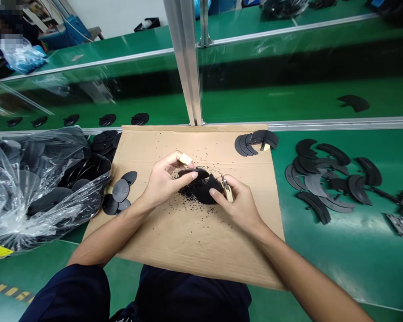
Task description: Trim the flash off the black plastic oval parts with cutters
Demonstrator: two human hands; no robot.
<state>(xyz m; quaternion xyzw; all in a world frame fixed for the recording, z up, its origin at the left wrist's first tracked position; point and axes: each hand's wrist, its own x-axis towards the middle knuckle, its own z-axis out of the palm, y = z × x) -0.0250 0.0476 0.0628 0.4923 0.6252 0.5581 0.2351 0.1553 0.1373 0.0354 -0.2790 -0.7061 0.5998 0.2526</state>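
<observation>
Between the thumb and fingers of my left hand [163,181] is a thin black plastic disc [201,172], seen nearly edge-on. My right hand [243,205] pinches a curved black plastic piece [204,193] just right of and below the disc. Tucked in the same hand is a small tool that looks like nippers [227,190], with a cream-coloured handle. The two black parts nearly meet, and I cannot tell whether they touch. Beneath them, many tiny black scraps [186,191] lie heaped and scattered on the cardboard sheet [174,241]. Pale tape wraps a left finger.
A clear plastic bag [53,179] of black discs stands at left, beside loose discs [121,190]. Curved black pieces [251,142] overlap at the cardboard's upper right corner; several more [317,183] lie on the green table [322,250]. A metal post [184,67] rises behind the cardboard.
</observation>
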